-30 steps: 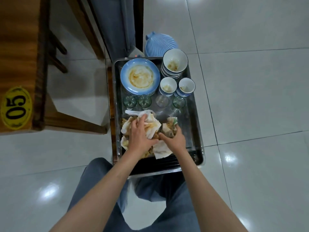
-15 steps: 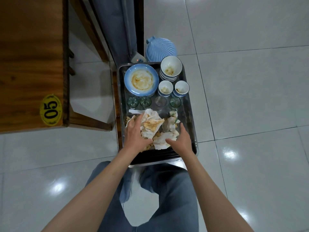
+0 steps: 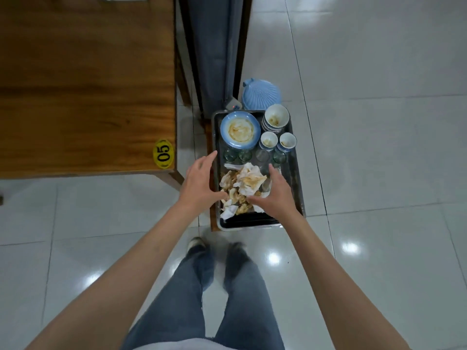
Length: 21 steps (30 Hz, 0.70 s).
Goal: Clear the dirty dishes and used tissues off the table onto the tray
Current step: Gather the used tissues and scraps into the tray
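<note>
Both hands hang spread above the near half of the tray [image 3: 295, 183], fingers straight and relaxed, grasping nothing. Left hand [image 3: 199, 184] is over the tray's left rim; right hand [image 3: 274, 193] is over its right half, thumb close to the tissues [image 3: 246, 184]. Whether either hand touches the pile cannot be told.

Below the hands lies a glossy floor [image 3: 379, 160] of pale tiles with bright light spots. To the left of the left hand stands a wooden table [image 3: 83, 84] with a yellow "05" sticker [image 3: 163, 153] at its near corner. Beyond the hands rises a grey-blue upright panel [image 3: 214, 46]; at its foot, past the tray, sits a blue shell-shaped object [image 3: 262, 94].

The tray is metal and rectangular, its long axis running away from the person, and it sits low.

Between the hands: one heap of crumpled, stained tissues. Past the fingertips: four small glasses [image 3: 255, 155] in a row, then two cups [image 3: 278, 141], one blue-rimmed plate [image 3: 240, 130] smeared brown, and one stack of bowls [image 3: 275, 117] at the far right corner.
</note>
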Each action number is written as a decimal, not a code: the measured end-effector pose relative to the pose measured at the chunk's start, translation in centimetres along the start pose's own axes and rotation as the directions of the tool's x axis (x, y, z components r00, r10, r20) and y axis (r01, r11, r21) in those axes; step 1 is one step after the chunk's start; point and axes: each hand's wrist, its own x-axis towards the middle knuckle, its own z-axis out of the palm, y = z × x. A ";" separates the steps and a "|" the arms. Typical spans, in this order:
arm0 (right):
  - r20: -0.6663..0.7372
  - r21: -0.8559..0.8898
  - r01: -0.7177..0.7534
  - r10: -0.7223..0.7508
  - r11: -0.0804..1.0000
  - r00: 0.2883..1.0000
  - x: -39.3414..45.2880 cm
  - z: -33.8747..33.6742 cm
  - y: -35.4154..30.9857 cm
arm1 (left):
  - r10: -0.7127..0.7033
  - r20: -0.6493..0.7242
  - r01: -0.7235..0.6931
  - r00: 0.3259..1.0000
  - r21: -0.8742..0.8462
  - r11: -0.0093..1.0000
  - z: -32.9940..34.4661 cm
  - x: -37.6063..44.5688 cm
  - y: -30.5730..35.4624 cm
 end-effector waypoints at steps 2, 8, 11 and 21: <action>0.027 -0.047 0.075 -0.074 0.996 0.997 -0.8 -0.4 -2.7 | 0.022 -0.045 -0.021 0.999 0.024 0.999 -2.7 -1.3 -0.3; 0.122 -0.143 0.371 -0.355 0.918 0.927 -1.8 -1.0 -10.8 | -0.041 -0.231 0.039 0.972 -0.015 0.999 -10.2 -5.5 -1.4; 0.165 -0.175 0.520 -0.495 0.836 0.853 -2.3 -0.1 -15.2 | -0.069 -0.324 0.059 0.944 -0.042 0.997 -13.3 -7.9 -2.7; 0.348 -0.205 0.747 -0.666 0.632 0.659 -4.3 9.5 -29.6 | -0.251 -0.481 0.226 0.840 -0.110 0.968 -22.9 -15.4 -11.5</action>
